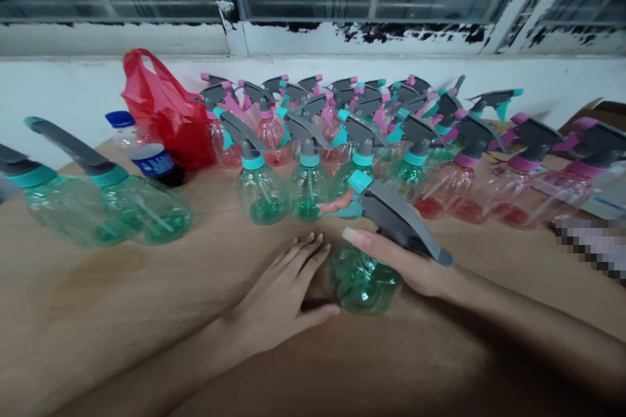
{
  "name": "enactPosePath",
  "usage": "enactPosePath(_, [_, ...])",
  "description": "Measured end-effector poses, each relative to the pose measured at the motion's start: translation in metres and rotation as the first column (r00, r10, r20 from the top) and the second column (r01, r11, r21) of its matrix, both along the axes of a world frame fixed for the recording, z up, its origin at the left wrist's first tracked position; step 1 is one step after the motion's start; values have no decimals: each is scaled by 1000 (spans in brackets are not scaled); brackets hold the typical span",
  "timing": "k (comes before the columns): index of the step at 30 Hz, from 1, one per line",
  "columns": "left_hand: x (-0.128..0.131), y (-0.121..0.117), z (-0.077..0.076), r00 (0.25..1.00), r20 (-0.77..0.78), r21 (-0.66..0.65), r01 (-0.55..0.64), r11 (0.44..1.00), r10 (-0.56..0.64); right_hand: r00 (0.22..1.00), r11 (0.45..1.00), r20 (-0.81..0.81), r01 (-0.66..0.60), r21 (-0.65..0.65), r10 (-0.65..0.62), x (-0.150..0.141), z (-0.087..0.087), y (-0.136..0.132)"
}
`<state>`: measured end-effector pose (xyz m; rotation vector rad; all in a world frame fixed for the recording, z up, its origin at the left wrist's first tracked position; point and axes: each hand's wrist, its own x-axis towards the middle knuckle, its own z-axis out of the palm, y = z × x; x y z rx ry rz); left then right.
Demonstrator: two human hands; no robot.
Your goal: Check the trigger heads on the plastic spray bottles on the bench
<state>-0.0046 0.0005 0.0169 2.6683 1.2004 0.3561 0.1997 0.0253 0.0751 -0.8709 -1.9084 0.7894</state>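
Note:
My right hand [405, 260] is wrapped round the neck of a green spray bottle [366, 283] with a grey and turquoise head, its index finger at the trigger. The bottle is close to the tabletop; whether its base touches the wood I cannot tell. Beside it on the left, my left hand [288, 300] lies flat on the table [195, 313] with its fingers stretched out and nothing in it. Just beyond the hands stands a row of green spray bottles [264, 192] and pink spray bottles [447, 189].
More sprayers crowd behind, up to the wall. At the left stand two green spray bottles [166, 208], a blue-capped drink bottle [151, 159] and a red plastic bag [171, 124]. A cardboard box [599, 117] sits at the far right, near a pixelated patch.

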Motion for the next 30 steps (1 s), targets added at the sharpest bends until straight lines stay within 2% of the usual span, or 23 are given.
enactPosePath(3, [0, 0, 1, 1000, -12, -1, 4, 1000, -4, 995, 995, -59, -79, -62, 75, 0, 0, -1])
enactPosePath(8, [-1, 1, -1, 998, -51, 24, 24, 999, -22, 998, 999, -63, 6, -43, -8, 0, 3, -4])
enactPosePath(11, [-1, 2, -3, 997, -80, 40, 24, 999, -21, 997, 993, -67, -32, -110, 25, 0, 4, -7])
enactPosePath(15, [-1, 1, -4, 996, -85, 63, 20, 998, -15, 992, 988, -124, -24, -154, 5, -3, 0, -8])
enactPosePath(22, [-2, 1, -5, 992, -124, 79, 41, 996, -31, 986, 985, -161, -55, -161, 29, -3, -4, -6])
enactPosePath(30, [-4, 2, -9, 995, -92, 112, 41, 993, -31, 980, 981, -191, -85, -175, 51, -3, -4, -6])
